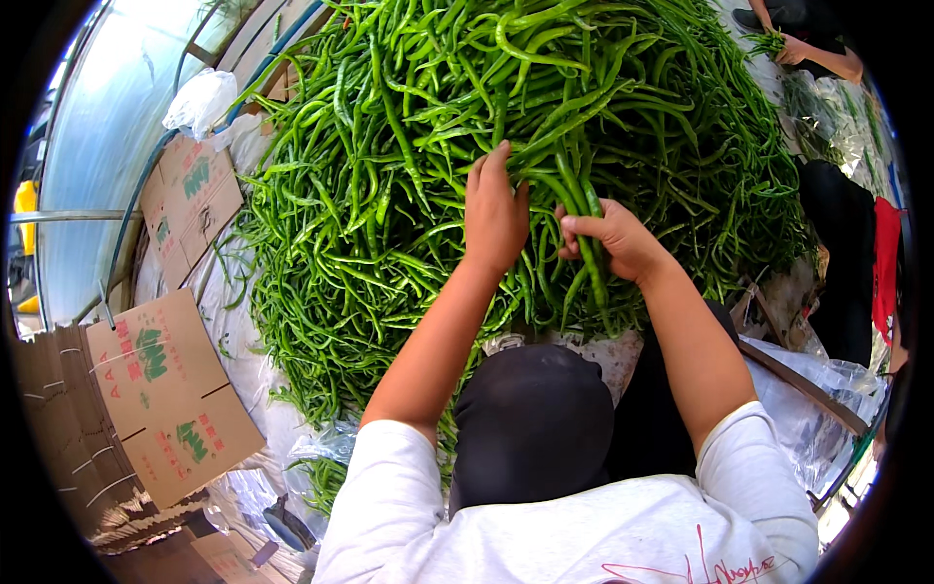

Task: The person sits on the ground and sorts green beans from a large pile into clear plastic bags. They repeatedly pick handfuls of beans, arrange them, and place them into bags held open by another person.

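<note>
There are two foreground hands [497,216] [628,243] and one pepper heap [350,224].

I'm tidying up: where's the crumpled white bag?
The white bag is at the head view's upper left, left of the green pepper pile, just above a cardboard piece.

Air above the pepper heap [428,136] is open, but a black-clad knee [533,423] stands at its near edge.

Left forearm [435,336]: bare, extended forward, inclined toward the right. Left grip [496,212]: back uppermost, fingers [495,167] pointing away, thumb [522,202] standing apart from the index finger. Right forearm [695,341]: bare, extended forward, inclined left. Right grip [625,240]: closed, thumb laid across. Grips near each other, not touching.
</note>
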A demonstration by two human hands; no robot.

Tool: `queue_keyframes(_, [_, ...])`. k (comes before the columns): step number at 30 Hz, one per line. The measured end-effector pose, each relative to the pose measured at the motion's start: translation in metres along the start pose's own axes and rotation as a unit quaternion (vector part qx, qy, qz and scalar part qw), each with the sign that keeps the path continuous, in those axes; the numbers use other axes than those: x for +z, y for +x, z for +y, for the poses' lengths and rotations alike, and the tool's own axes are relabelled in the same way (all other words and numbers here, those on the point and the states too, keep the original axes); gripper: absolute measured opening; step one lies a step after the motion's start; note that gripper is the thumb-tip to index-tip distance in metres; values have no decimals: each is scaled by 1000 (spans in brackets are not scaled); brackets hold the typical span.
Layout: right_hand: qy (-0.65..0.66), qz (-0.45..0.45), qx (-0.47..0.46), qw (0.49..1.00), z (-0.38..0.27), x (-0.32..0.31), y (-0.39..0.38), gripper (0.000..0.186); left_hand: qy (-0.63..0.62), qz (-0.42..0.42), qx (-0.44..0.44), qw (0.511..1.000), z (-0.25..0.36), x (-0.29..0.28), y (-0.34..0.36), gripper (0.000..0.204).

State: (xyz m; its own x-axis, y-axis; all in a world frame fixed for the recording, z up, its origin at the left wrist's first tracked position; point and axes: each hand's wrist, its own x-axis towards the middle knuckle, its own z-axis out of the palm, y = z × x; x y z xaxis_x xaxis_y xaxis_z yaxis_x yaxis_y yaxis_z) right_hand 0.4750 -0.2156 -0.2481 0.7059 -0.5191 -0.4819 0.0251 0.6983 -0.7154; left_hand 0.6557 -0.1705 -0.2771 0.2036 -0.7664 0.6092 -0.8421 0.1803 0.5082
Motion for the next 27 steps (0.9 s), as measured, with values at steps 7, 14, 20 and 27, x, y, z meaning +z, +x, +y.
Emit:
queue_keyframes(7, [-171,56,-58,982,3,-1,-22,20,8,-76,-112,991,-7,3,7,45])
queue_keyframes(14, [-57,82,-39,994,3,-2,-31,16,-335,-130,-300,884,-4,-31,-14,37])
queue_keyframes(20, [-79,164,-149,972,-6,-10,-39,15,-403,-86,-436,800,-22,-60,-30,25])
queue_keyframes(27, [-350,117,-417,830,-12,11,-65,18,-133,-251,-35,958,44,-95,-1,25])
